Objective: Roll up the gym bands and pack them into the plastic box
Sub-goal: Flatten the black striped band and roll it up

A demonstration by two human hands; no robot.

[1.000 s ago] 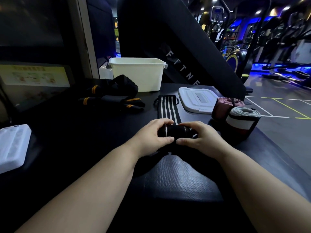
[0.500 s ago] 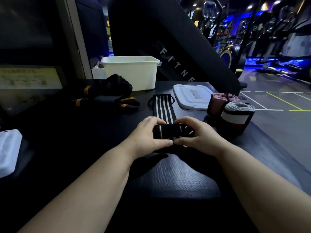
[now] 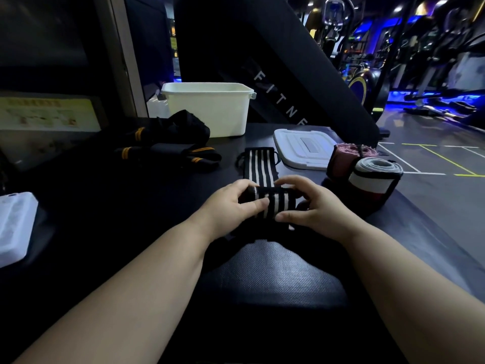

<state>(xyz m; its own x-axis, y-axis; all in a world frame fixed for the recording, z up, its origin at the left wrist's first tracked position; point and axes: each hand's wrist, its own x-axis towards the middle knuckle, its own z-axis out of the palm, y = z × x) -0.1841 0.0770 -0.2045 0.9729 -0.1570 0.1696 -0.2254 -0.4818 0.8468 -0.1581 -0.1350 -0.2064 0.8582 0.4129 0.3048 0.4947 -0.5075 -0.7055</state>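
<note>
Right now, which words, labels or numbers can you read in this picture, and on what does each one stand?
"FITNE": white letters running down the slanted black panel; the rest of the word is hidden below the table edge.
Yellow poster on the left: it has print, but it is too blurred to read.
Nothing else shows readable text.
</note>
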